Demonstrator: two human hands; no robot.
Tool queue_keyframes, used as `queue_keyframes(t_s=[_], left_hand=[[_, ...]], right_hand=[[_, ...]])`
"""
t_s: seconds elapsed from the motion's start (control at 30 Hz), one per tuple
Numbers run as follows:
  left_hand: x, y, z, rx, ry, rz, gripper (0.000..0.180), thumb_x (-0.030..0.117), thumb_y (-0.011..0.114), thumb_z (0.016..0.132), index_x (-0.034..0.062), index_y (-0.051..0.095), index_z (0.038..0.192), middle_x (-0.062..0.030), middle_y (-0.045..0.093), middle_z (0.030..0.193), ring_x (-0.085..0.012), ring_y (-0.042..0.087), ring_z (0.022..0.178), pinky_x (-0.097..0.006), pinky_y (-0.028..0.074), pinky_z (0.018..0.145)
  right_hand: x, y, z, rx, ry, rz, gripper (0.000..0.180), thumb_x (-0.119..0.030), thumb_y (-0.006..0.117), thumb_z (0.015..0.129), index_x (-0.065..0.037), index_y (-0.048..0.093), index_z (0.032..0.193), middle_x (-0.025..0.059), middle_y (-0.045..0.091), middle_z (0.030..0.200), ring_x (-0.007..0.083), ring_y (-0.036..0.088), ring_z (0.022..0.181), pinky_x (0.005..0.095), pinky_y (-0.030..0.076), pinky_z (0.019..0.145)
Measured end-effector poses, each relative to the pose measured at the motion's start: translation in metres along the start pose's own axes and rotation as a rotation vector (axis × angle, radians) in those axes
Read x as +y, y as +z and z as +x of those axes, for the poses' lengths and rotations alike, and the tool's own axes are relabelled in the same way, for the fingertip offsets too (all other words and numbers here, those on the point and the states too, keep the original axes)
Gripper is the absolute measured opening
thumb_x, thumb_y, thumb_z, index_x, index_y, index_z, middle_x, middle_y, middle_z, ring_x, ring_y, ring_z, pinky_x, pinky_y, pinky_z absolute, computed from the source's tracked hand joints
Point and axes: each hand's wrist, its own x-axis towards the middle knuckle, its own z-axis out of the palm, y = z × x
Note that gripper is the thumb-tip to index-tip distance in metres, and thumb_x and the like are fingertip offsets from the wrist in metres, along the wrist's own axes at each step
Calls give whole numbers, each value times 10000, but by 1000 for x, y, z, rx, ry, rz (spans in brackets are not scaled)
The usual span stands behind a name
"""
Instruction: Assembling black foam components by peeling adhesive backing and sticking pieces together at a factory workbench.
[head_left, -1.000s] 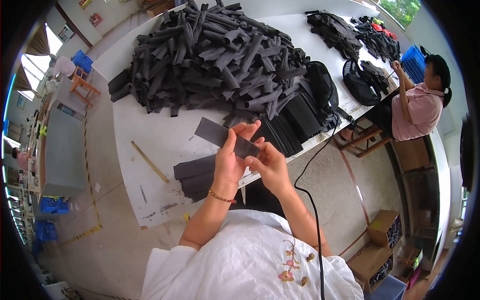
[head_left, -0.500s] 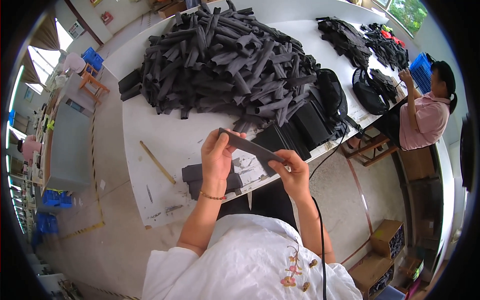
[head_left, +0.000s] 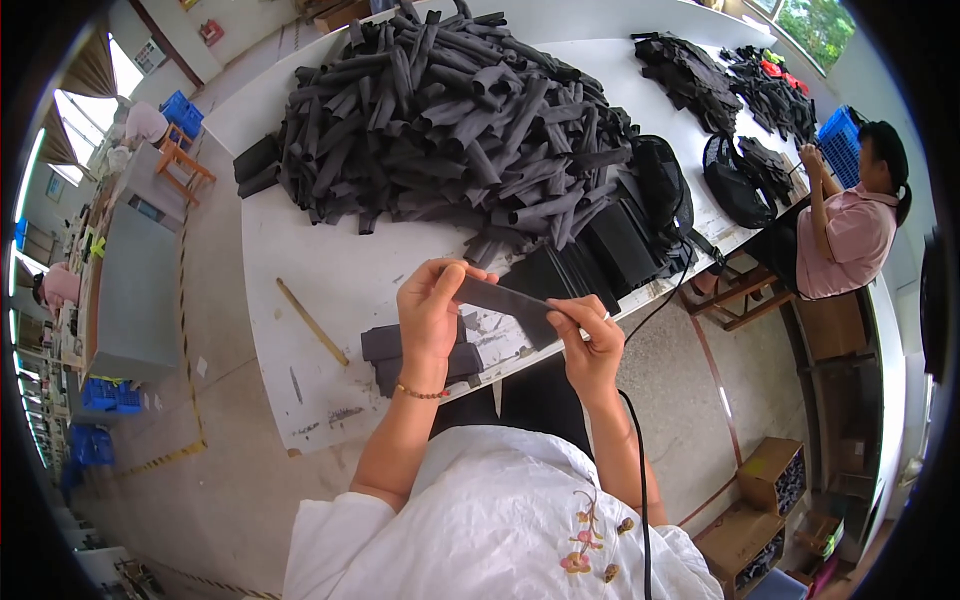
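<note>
Strip held at both ends over table

Long axis runs slantwise, from the upper left end at the left hand down to the lower right end at the right hand. Position: raised in front of the person, near the table's front edge. Appearance: dark grey, matt, narrow, with a fairly straight upper edge. Left hand: thumb and fingers pinch the left end, fingers partly hidden behind. Right hand: thumb and forefinger pinch the opposite end, remaining fingers curled. Similar dark pieces lie on the table beside the left hand.
</note>
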Motion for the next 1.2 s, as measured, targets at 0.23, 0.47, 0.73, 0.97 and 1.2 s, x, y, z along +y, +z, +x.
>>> queue_keyframes(t_s=[0.23,0.47,0.73,0.97,1.2], left_hand=[[-1,-4,-2,218,-140,-159,141,135,660,907,-4,651,924,-116,682,850,-251,686,784,-409,570,802],[-2,-1,7,315,35,34,213,198,685,898,1,621,948,-114,648,852,-220,651,794,-357,560,777],[-1,-2,-2,269,-306,51,232,205,693,889,-13,617,901,-100,658,803,-185,660,681,-290,570,595],[-5,-11,-1,261,-232,77,200,134,694,880,-51,626,848,-138,673,783,-201,677,647,-294,589,639],[5,-15,-11,229,-236,50,171,120,676,890,-42,626,867,-104,661,790,-181,659,656,-295,592,641]], right_hand=[[-3,3,-1,-88,248,235,100,-25,687,858,18,717,944,27,602,742,95,536,714,237,413,646],[6,-3,4,69,-41,6,158,6,724,795,-1,718,954,43,622,795,142,562,728,249,432,625],[8,5,9,-23,-693,-450,385,-33,807,608,-50,717,981,57,639,995,226,599,827,301,503,657],[22,9,-11,-66,333,513,479,-133,744,830,7,571,1254,121,578,1190,190,582,1005,303,503,843],[32,22,-8,-50,574,563,182,-132,633,926,2,629,1048,48,660,857,126,629,693,237,495,632]])
